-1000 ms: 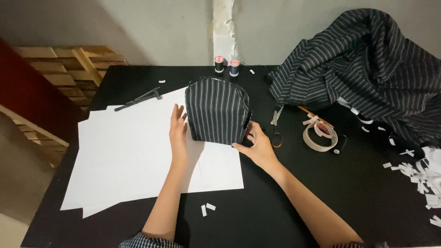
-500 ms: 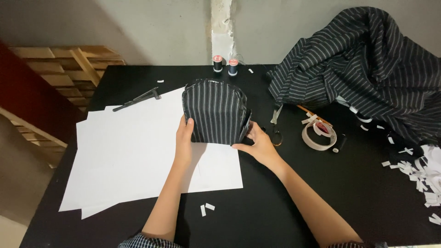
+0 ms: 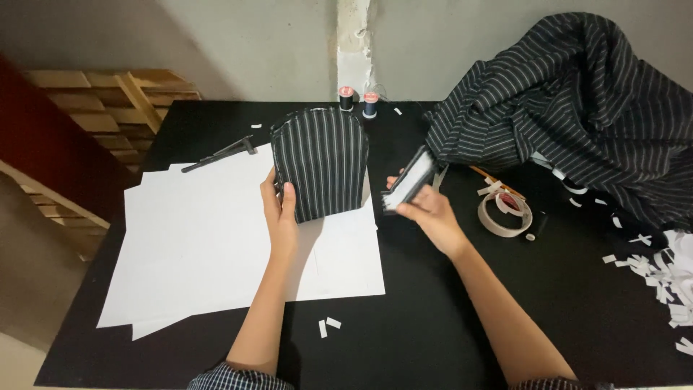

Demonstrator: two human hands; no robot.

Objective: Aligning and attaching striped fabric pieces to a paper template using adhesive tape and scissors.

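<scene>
My left hand [image 3: 280, 209] grips the lower left edge of a black pinstriped panel [image 3: 321, 162] with a rounded top, held up over white paper sheets [image 3: 209, 245]. My right hand [image 3: 427, 209] holds a narrower striped piece [image 3: 408, 180] with a white edge, lifted just right of the panel and apart from it.
A heap of black striped fabric [image 3: 577, 108] fills the back right of the black table [image 3: 433, 332]. A tape roll [image 3: 505, 214] lies right of my right hand. Two thread spools [image 3: 359, 101] stand at the back. A dark tool [image 3: 220, 154] lies back left. Paper scraps [image 3: 664, 267] litter the right edge.
The striped panel has been raised upright by my left hand. My right hand left the panel's right edge and now holds a separate narrow striped piece.
</scene>
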